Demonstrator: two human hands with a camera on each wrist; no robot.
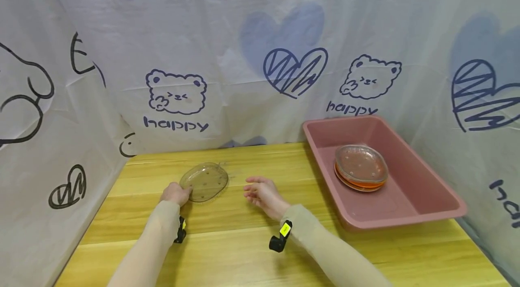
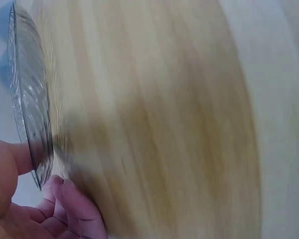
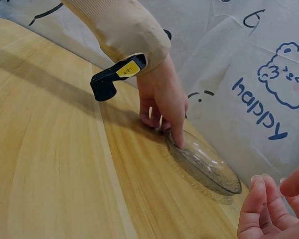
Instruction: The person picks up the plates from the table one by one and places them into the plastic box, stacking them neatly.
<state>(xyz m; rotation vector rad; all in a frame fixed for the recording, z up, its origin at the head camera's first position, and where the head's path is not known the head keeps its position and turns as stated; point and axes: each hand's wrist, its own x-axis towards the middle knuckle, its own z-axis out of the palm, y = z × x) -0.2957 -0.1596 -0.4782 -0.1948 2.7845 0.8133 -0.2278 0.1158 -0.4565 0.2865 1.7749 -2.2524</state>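
A clear, shallow plate (image 1: 209, 182) with a ridged underside is on the left part of the table. My left hand (image 1: 175, 194) pinches its near-left rim, thumb over the top and fingers below, as the left wrist view shows (image 2: 72, 206). In the right wrist view the plate (image 3: 209, 162) looks slightly tilted, its lower side at or just above the wood. My right hand (image 1: 266, 197) hovers to the right of the plate, apart from it. Its fingers are loosely bent and hold nothing.
On the right stands a deep pink basin (image 1: 406, 217). Inside it lies a stack of a clear plate (image 1: 361, 163) over orange ones (image 1: 363, 185). Wooden table (image 1: 227, 251) lies between the basin and the left hand. A printed cloth (image 1: 235, 111) hangs behind and at both sides.
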